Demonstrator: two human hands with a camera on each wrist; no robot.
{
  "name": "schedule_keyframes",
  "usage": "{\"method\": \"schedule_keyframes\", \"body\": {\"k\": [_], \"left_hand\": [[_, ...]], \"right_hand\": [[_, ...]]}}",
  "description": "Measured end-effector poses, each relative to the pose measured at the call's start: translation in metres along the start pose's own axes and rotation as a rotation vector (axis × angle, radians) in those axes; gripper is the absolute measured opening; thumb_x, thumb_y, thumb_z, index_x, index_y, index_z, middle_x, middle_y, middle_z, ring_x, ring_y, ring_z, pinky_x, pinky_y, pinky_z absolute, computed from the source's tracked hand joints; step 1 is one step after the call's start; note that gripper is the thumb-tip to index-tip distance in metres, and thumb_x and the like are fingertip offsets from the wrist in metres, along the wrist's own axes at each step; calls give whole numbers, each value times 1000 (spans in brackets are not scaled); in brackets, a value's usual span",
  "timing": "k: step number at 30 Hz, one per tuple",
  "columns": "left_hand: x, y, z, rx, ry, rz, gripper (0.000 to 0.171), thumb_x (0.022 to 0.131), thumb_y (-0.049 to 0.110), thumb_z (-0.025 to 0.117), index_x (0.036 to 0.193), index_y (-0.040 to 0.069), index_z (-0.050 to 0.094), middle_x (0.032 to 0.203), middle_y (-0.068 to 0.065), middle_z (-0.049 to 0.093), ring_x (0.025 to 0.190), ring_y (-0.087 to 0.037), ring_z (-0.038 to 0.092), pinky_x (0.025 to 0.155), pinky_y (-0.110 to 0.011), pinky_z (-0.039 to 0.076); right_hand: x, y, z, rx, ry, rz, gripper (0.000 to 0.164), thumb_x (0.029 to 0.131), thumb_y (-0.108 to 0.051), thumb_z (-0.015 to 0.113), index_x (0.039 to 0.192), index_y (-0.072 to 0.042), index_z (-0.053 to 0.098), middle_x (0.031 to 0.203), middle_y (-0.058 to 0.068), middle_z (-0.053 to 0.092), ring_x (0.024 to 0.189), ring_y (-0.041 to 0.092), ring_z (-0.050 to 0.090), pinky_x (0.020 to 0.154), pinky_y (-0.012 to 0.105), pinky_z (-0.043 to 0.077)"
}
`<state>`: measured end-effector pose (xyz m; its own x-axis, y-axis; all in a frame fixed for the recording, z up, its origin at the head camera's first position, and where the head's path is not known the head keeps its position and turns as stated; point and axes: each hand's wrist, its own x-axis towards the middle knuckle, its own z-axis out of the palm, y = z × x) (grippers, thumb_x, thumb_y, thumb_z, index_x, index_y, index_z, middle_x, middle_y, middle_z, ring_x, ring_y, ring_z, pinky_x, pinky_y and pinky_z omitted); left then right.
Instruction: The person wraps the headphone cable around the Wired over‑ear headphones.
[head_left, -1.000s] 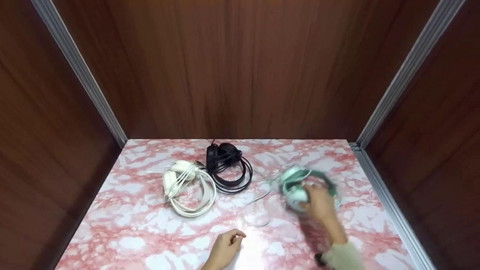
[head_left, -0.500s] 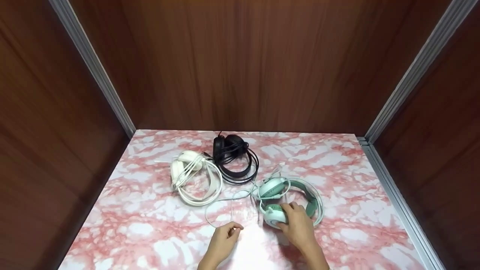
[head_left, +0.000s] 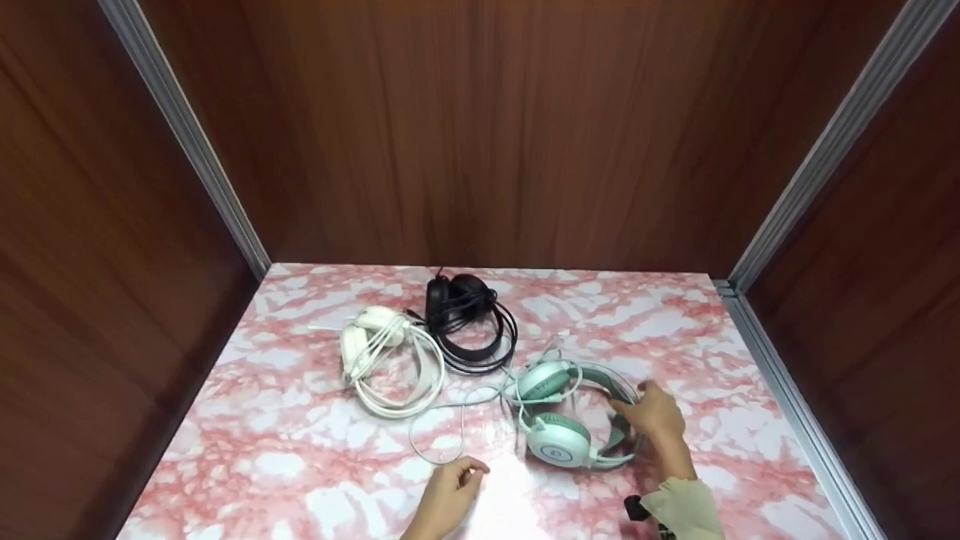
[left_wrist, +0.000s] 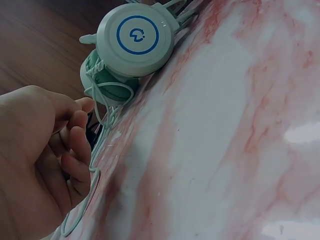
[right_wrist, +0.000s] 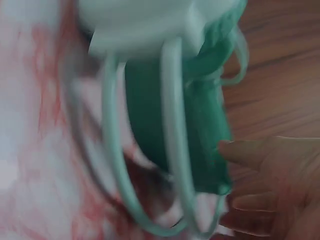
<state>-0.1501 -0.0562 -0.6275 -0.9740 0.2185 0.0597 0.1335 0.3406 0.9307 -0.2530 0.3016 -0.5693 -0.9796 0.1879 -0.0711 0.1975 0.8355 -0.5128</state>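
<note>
Mint-green headphones (head_left: 559, 442) lie on the marbled tabletop, right of centre, one ear cup showing a round blue logo. My right hand (head_left: 655, 412) is at their headband (head_left: 620, 431), thumb on the inner side and fingers towards the outer side. In the right wrist view the fingers of that hand (right_wrist: 285, 185) are extended, one fingertip right at the green band padding (right_wrist: 207, 135). My left hand (head_left: 448, 491) rests near the front of the table, fingers loosely curled and holding nothing. A loop of the thin pale green cable (left_wrist: 95, 175) runs close beside it.
White headphones (head_left: 349, 349) with bundled cable lie to the left. Black headphones (head_left: 469, 289) with coiled cable are behind them, near the back edge. Brown wood-grain panels (head_left: 480, 135) with grey metal corner rails (head_left: 821, 142) enclose the table (head_left: 247, 465).
The green headphones came left and down onto the table. My right hand let go of the front ear cup and moved right to the headband. The left hand stayed nearly still.
</note>
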Motion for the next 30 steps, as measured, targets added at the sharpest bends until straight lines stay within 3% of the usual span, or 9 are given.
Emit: {"method": "schedule_keyframes", "body": {"k": [2, 5, 9, 13, 15, 19, 23, 27, 30], "left_hand": [[-4, -3, 1, 4, 5, 1, 12, 95, 13, 62, 97, 7, 71, 59, 10, 43, 49, 0, 35, 47, -18, 33], [-9, -6, 1, 11, 2, -2, 11, 95, 12, 61, 97, 8, 72, 58, 10, 42, 48, -1, 35, 47, -19, 33], [-10, -7, 0, 9, -15, -12, 12, 96, 12, 60, 98, 7, 71, 57, 11, 42, 47, -1, 34, 46, -19, 33], [-6, -8, 0, -3, -1, 3, 12, 95, 12, 61, 97, 7, 71, 57, 10, 43, 46, -1, 33, 45, -18, 31], [-5, -7, 1, -3, 0, 7, 12, 95, 13, 61, 97, 7, 71, 57, 10, 44, 46, 0, 34, 46, -18, 32], [-5, -5, 1, -19, -11, -22, 12, 96, 14, 60, 98, 7, 71, 58, 9, 47, 45, 0, 35, 45, -18, 32], [-4, -4, -2, -40, -26, -56, 14, 97, 13, 59, 100, 7, 71, 59, 7, 50, 46, -3, 36, 43, -18, 32], [-5, -7, -3, -38, -23, -57, 13, 97, 13, 59, 100, 7, 71, 59, 8, 49, 47, -3, 37, 44, -18, 32], [-8, -9, -4, -32, -10, -44, 12, 96, 12, 60, 98, 7, 71, 58, 8, 48, 47, -2, 37, 44, -18, 32]], "right_hand": [[2, 7, 6, 29, -20, 9, 55, 83, -38, 72, 113, 6, 59, 99, 24, 65, 86, 39, 61, 72, 53, 48], [1, 14, 14, 88, 25, 18, 34, 80, -28, 72, 92, 3, 62, 79, 14, 63, 71, 31, 58, 64, 47, 46], [-1, 15, 15, 243, 35, 40, 24, 81, -15, 66, 93, 5, 59, 81, 15, 60, 75, 29, 57, 65, 37, 45], [6, 12, 8, 542, -124, 66, 47, 82, -4, 58, 123, 14, 43, 103, 24, 52, 81, 27, 57, 67, 34, 49], [9, 13, 5, 692, -210, 108, 53, 83, -2, 56, 130, 14, 36, 95, 23, 52, 71, 24, 58, 62, 34, 51], [9, 20, 5, 917, -319, 177, 33, 89, -6, 60, 116, 9, 46, 72, 9, 52, 52, 16, 56, 54, 34, 51], [4, 29, 6, 1122, -395, 113, 8, 92, -6, 61, 90, 1, 57, 64, 5, 57, 52, 15, 60, 54, 31, 52], [-4, 35, 10, 1308, -447, 24, 6, 91, 8, 51, 89, 2, 54, 68, 11, 60, 57, 20, 62, 54, 30, 53], [-12, 37, 15, 1339, -490, 2, 11, 92, 12, 47, 93, 2, 51, 69, 12, 57, 61, 21, 59, 57, 30, 53]]}}
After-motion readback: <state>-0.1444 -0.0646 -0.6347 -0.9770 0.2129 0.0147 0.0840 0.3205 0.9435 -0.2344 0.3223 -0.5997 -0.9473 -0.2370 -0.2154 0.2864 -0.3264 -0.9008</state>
